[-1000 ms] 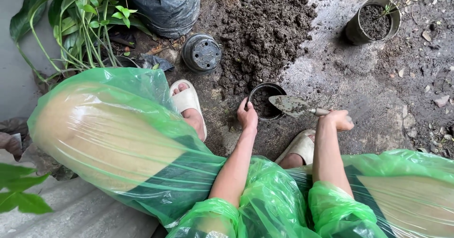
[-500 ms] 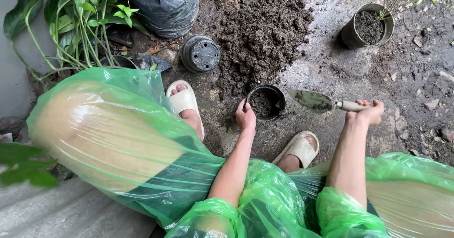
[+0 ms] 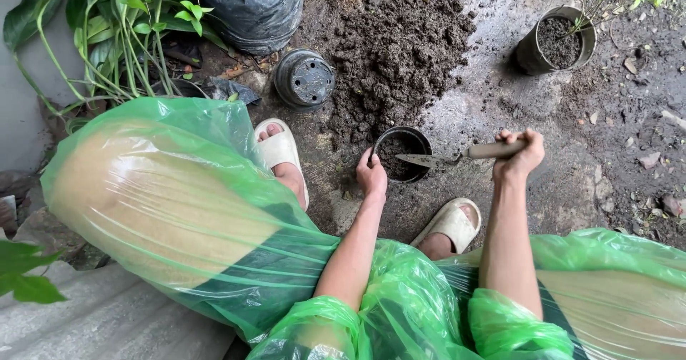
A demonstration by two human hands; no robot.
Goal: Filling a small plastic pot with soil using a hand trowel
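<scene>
A small black pot (image 3: 421,140), partly filled with dark soil, stands on the wet ground between my feet. My left hand (image 3: 371,175) grips its near-left rim. My right hand (image 3: 519,153) is closed around the pale handle of a trowel (image 3: 457,155). The trowel's metal blade is turned on edge and its tip reaches over the pot's near side. A heap of loose soil (image 3: 396,49) lies just beyond the pot.
An upturned black pot (image 3: 305,79) sits left of the heap, with a black bag (image 3: 250,6) behind it. A grey pot with soil and a thin seedling (image 3: 559,38) stands at the far right. Leafy plants (image 3: 114,38) fill the upper left. A green plastic raincoat (image 3: 179,210) covers my knees.
My right hand has swung the trowel back from the right to the pot and turned its blade on edge over the rim. My left hand has stayed on the pot.
</scene>
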